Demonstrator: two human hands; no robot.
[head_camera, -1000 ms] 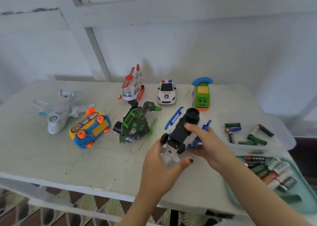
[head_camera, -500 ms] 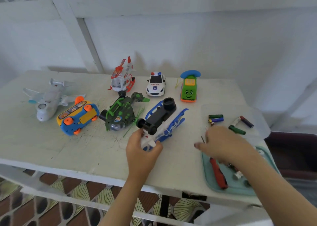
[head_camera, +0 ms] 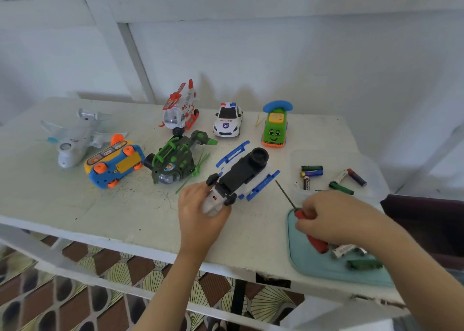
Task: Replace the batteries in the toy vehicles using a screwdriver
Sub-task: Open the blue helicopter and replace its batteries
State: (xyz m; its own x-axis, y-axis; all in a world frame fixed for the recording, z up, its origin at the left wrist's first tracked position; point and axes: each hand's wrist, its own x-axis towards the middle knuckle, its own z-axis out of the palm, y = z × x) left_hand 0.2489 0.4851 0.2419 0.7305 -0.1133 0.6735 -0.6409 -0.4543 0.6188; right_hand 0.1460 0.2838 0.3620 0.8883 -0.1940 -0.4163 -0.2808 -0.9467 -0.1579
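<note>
Currently the overturned white-and-blue plastic helicopter is being gripped mid-table by the left hand, the red-handled screwdriver by the right hand; slippage is probably being risked if it rocks.

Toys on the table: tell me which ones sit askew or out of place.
Three are off their wheels: the blue-and-white helicopter lies belly up, the green helicopter is tipped over, and the blue bus shows its underside. The police car, green car, red helicopter and plane stand upright.

"POLICE" on the police car bonnet
</note>
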